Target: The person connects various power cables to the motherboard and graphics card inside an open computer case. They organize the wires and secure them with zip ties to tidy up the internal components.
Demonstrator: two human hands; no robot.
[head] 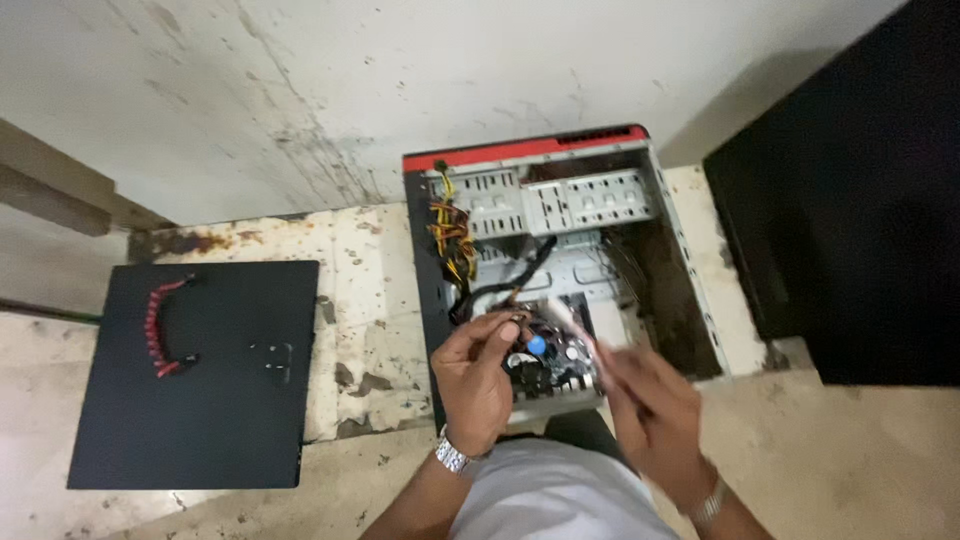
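I look straight down into an open computer case (pixel 560 160) lying on its side on the stained floor (pixel 370 300), its red front edge away from me. My left hand (pixel 478 375) hovers over the lower part of the case, above the circuit board (pixel 555 355), with thumb and fingers pinched nearly closed around something small and dark with a cable end; I cannot tell exactly what it is. My right hand (pixel 650 405) is blurred with motion just beside the board, fingers loosely extended, and I cannot tell whether that grip has hold of anything.

I judge the board stiff but fragile: thin, light, studded with small parts that would snap or bend under pressure, so I would take it by its bare edges, never the components. The bundle of yellow and black wires (pixel 450 240) running along the left wall looks soft and springy, best held by the plug bodies rather than the strands.

The black side panel (pixel 200 400) with a red handle (pixel 160 330) lies flat on the floor, well apart to the left. A dark cabinet (pixel 850 200) stands at right.
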